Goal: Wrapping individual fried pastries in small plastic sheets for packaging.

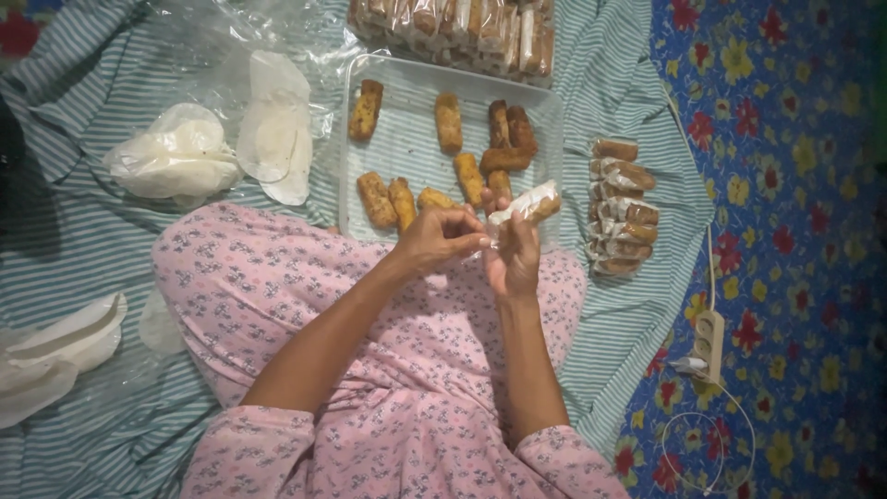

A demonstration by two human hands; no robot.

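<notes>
My right hand (514, 251) holds a brown fried roll in a clear plastic wrapper (528, 205), raised over the near edge of a clear plastic tray (412, 140). My left hand (442, 236) pinches the near end of that wrapper with its fingertips. The tray holds several unwrapped fried rolls (450, 123), scattered singly and in small groups. Both forearms reach out from pink flowered sleeves over my pink-clad lap.
A small pile of wrapped rolls (622, 205) lies right of the tray. More wrapped rolls (459, 26) are stacked beyond it. Heaps of clear plastic wrappers (212, 148) lie at left, more (57, 349) at near left. A white power strip (708, 344) rests on the flowered blue cloth.
</notes>
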